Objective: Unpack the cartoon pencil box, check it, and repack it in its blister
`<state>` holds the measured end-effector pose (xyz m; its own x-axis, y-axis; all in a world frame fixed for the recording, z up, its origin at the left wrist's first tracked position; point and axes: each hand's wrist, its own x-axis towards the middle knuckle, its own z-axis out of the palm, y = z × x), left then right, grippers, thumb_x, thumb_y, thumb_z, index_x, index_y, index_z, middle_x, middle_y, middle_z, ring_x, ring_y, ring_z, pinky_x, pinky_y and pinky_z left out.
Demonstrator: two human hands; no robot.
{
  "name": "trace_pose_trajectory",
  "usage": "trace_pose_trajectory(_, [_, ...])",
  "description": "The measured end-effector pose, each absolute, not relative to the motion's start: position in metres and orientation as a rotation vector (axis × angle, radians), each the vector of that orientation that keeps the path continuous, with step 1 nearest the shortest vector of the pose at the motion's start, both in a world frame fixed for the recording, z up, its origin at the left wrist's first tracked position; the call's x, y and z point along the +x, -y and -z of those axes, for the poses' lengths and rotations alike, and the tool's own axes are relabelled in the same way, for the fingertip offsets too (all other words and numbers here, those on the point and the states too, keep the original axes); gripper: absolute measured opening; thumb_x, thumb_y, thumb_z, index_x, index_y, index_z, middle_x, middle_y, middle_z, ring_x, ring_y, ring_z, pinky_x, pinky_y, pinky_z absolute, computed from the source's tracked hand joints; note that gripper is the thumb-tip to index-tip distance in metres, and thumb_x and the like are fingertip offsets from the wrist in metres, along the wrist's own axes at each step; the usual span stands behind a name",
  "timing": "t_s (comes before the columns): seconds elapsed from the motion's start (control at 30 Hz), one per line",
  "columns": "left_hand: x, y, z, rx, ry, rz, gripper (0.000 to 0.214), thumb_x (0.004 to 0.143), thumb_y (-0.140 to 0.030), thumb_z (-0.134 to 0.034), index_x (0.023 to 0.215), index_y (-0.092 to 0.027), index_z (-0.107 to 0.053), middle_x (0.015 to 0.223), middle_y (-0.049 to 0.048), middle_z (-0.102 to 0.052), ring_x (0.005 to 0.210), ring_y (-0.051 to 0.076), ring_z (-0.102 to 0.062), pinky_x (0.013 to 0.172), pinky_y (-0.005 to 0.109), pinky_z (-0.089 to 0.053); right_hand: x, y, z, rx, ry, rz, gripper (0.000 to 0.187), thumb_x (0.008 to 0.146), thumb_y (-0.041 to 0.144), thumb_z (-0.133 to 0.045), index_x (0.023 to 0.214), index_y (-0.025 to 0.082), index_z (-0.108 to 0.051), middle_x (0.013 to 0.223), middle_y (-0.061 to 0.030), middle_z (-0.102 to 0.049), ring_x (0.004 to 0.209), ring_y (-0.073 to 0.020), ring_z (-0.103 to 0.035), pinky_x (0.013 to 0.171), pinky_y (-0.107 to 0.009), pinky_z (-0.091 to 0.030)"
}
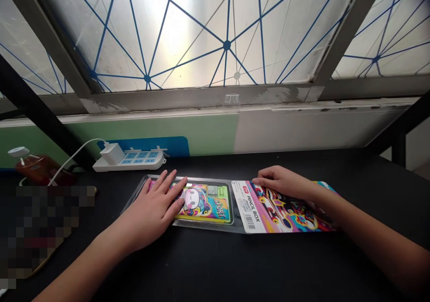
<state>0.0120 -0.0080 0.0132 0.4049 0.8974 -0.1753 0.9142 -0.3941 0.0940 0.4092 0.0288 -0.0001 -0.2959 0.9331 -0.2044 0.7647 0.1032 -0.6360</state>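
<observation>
A colourful pencil box (pixel 208 203) lies flat in a clear plastic blister pack (pixel 201 225) on the black desk (pixel 235 266). My left hand (pixel 157 208) rests flat on its left half, fingers stretched out. To the right, joined to the pack, lies the printed cardboard insert (pixel 268 212) marked "PENCIL BOX". My right hand (pixel 282 181) lies on the insert's upper edge with fingers curled lightly over it, and my forearm covers part of the card.
A white power strip (pixel 134 160) with a plugged charger (pixel 112 153) and cable sits at the desk's back left. A bottle with reddish liquid (pixel 36 167) stands at far left. A blurred patch covers the left front. Window sill and frosted window run behind.
</observation>
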Motion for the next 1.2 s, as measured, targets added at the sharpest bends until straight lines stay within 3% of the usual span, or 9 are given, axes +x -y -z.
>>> trace_pose_trajectory(0.27, [0.034,0.027,-0.015,2.379,-1.541,-0.032,0.068,0.111,-0.057,-0.033,0.172,-0.028,-0.03,0.181,0.0072,-0.007,0.167,0.04,-0.004,0.126,0.077,-0.006,0.391,-0.021,0.002,-1.742,2.068,-0.788,0.057,0.088,0.078,-0.057,0.074,0.025,-0.068,0.069,0.0002,-0.064,0.064,-0.0188,-0.052,0.059,-0.032,-0.036])
trace_pose_trajectory(0.37, [0.037,0.037,-0.02,2.243,-1.412,-0.236,0.075,0.106,-0.065,-0.043,0.172,-0.031,-0.03,0.182,0.0065,-0.003,0.166,0.043,-0.007,0.127,0.076,0.0,0.386,-0.019,0.001,-1.736,2.077,-0.741,0.055,0.09,0.076,-0.056,0.075,0.025,-0.07,0.072,-0.0014,-0.07,0.067,-0.0205,-0.057,0.062,-0.033,-0.04])
trace_pose_trajectory(0.47, [0.034,0.04,-0.021,2.005,-1.303,-0.465,0.083,0.1,-0.072,-0.053,0.171,-0.036,-0.029,0.183,0.0041,-0.005,0.166,0.042,-0.008,0.13,0.07,-0.006,0.38,-0.015,-0.002,-1.71,2.096,-0.707,0.051,0.093,0.071,-0.054,0.08,0.025,-0.072,0.08,-0.0033,-0.075,0.073,-0.0224,-0.063,0.065,-0.034,-0.044])
trace_pose_trajectory(0.63, [0.026,0.029,-0.018,1.514,-1.027,-0.872,0.066,0.098,-0.067,-0.063,0.158,-0.042,-0.05,0.178,0.0029,-0.031,0.165,0.036,-0.023,0.131,0.059,-0.024,0.365,-0.007,-0.006,-1.644,2.163,-0.62,0.046,0.096,0.065,-0.051,0.082,0.025,-0.07,0.094,-0.0075,-0.074,0.086,-0.0259,-0.067,0.077,-0.038,-0.048])
trace_pose_trajectory(0.73, [0.019,0.014,-0.024,1.321,-1.036,-1.182,0.041,0.099,-0.055,-0.066,0.135,-0.035,-0.067,0.167,0.0064,-0.05,0.159,0.036,-0.037,0.126,0.059,-0.035,0.362,-0.005,-0.006,-1.632,2.195,-0.587,0.047,0.098,0.064,-0.047,0.082,0.025,-0.068,0.095,-0.0087,-0.072,0.086,-0.0266,-0.067,0.078,-0.04,-0.048])
trace_pose_trajectory(0.8, [0.012,0.002,-0.031,1.214,-1.179,-1.37,0.031,0.097,-0.044,-0.069,0.125,-0.03,-0.067,0.16,0.0091,-0.055,0.154,0.038,-0.045,0.123,0.062,-0.037,0.363,-0.005,-0.007,-1.628,2.209,-0.586,0.047,0.098,0.064,-0.046,0.082,0.025,-0.068,0.095,-0.0087,-0.071,0.086,-0.0266,-0.067,0.079,-0.04,-0.048])
trace_pose_trajectory(0.9, [0.002,-0.012,-0.041,0.882,-1.237,-1.334,0.037,0.098,-0.039,-0.062,0.134,-0.028,-0.058,0.167,0.0144,-0.045,0.149,0.044,-0.05,0.111,0.067,-0.047,0.365,-0.005,-0.01,-1.616,2.233,-0.615,0.049,0.096,0.069,-0.05,0.086,0.025,-0.07,0.096,-0.0082,-0.071,0.086,-0.0262,-0.067,0.078,-0.038,-0.05])
trace_pose_trajectory(1.03, [0.0,-0.017,-0.042,0.61,-1.136,-1.171,0.059,0.101,-0.047,-0.053,0.154,-0.022,-0.042,0.176,0.0245,-0.021,0.147,0.054,-0.049,0.092,0.058,-0.061,0.37,-0.002,-0.016,-1.614,2.266,-0.666,0.051,0.085,0.073,-0.065,0.097,0.025,-0.074,0.103,-0.0081,-0.073,0.088,-0.0263,-0.069,0.078,-0.037,-0.055])
trace_pose_trajectory(1.2, [0.009,-0.011,-0.031,0.569,-0.997,-1.141,0.073,0.1,-0.05,-0.056,0.161,-0.018,-0.033,0.176,0.0279,-0.017,0.149,0.051,-0.048,0.091,0.05,-0.063,0.36,-0.004,-0.016,-1.651,2.292,-0.611,0.057,0.084,0.07,-0.068,0.119,0.025,-0.073,0.126,-0.0123,-0.072,0.106,-0.0325,-0.072,0.093,-0.046,-0.057])
